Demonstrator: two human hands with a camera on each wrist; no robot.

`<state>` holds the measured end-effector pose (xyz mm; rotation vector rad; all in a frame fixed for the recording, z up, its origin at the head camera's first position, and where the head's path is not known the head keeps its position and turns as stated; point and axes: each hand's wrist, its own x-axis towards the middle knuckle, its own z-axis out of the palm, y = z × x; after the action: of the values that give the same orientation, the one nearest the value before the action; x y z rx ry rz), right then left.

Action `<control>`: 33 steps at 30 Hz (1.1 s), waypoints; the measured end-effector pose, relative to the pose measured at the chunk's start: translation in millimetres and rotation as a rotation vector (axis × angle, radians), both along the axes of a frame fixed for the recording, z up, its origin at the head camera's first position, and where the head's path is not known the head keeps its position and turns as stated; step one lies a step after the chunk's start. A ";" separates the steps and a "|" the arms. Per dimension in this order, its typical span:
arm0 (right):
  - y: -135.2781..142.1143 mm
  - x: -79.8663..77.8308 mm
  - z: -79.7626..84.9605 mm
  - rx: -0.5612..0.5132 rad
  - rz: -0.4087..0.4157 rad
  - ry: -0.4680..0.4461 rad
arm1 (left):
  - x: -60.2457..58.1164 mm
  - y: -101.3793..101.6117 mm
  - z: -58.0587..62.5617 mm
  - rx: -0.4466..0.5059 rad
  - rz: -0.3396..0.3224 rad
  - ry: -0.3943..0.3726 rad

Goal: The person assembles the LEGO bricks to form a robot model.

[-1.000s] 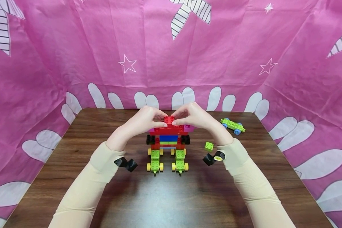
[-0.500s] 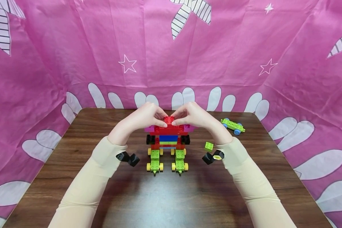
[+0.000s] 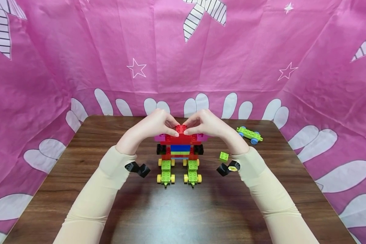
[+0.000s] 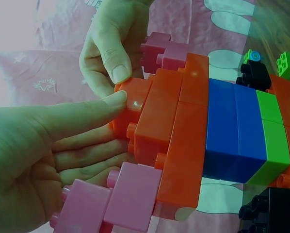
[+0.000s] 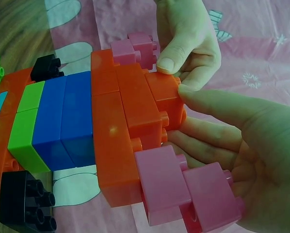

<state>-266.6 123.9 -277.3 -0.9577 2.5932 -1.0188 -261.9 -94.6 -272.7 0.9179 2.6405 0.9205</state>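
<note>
A built figure of toy building bricks stands upright mid-table, its top a small red brick [image 3: 181, 129]. My left hand [image 3: 154, 128] pinches that brick from the left, thumb on the near face and fingers behind. From the right, my right hand [image 3: 209, 126] grips the same brick in mirror fashion. Stacked under it are wider red bricks [image 3: 183, 139], then blue bricks [image 4: 232, 131] and lime green ones [image 5: 26, 111]. Stepped pink bricks [image 5: 162, 177] stick out at both sides, below the hands. Black bricks [image 3: 198, 149] sit lower at the sides.
The figure rests on two green wheeled bases [image 3: 166, 174] with yellow wheels. To its right lie a loose lime green brick [image 3: 223, 156] and, farther back, a green car base [image 3: 249, 134] with blue wheels. Pink patterned cloth [image 3: 183, 61] hangs behind the wooden table [image 3: 177, 213].
Over the first half second my left wrist rises and shifts slightly right, uncovering more of the left pink brick. Both hands stay on the top red brick, and the figure stays put.
</note>
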 end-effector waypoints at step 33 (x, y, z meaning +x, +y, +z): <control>0.4 -1.8 -1.1 -0.002 -0.017 -0.022 | 1.0 -1.1 -5.9 0.029 0.000 0.031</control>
<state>-268.4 124.3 -278.5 -0.9216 2.5866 -1.0309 -260.9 -95.7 -278.6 0.9464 2.6598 0.9540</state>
